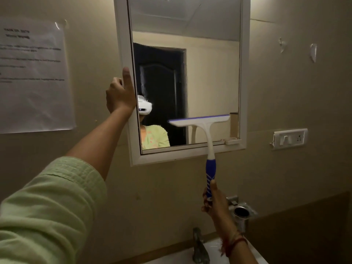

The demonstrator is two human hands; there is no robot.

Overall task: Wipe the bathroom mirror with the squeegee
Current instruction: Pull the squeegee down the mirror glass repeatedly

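Note:
A white-framed bathroom mirror [209, 73] hangs on the beige wall. My left hand [119, 94] grips the left side of its frame, thumb up along the edge. My right hand [215, 202] is shut on the blue grip of a white squeegee [204, 126]. The squeegee's blade lies nearly level against the lower right part of the glass, just above the bottom frame. A hazy smear shows on the glass at the left, over the dark door's reflection.
A paper notice [34, 77] is taped to the wall at the left. A switch plate [290, 139] sits right of the mirror. Below are a metal holder [242, 212], a tap [199, 246] and the white sink [215, 252].

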